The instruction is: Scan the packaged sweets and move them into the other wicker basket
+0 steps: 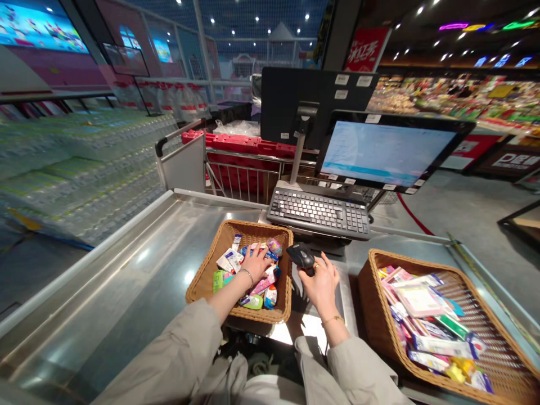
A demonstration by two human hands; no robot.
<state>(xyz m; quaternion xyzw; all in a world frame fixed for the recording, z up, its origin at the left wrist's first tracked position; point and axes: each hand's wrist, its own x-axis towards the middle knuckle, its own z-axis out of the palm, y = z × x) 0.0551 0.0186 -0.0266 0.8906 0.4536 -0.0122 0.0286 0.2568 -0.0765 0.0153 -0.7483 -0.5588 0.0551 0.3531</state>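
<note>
My left hand (256, 264) reaches into a brown wicker basket (197, 284) and rests on small packaged goods, its fingers spread. Around it lie a white box (230, 260), a green package (218, 280) and a blue-and-white pack (270, 297). Just right of this basket, my right hand (319, 281) is closed round the handle of a black barcode scanner (301, 255), whose head points left toward the basket. Much of the handle is hidden by the fingers. A second wicker basket (371, 304), further right, holds many boxes and packets, with a pale flat pack (419, 300) on top.
Beyond the baskets, a black keyboard (318, 212) sits below a lit monitor (386, 149), with another dark screen (314, 104) seen from behind. A metal counter (156, 264) stretches left. Behind it stands a shopping cart (244, 171). Stacked bottled drinks (84, 163) are at far left.
</note>
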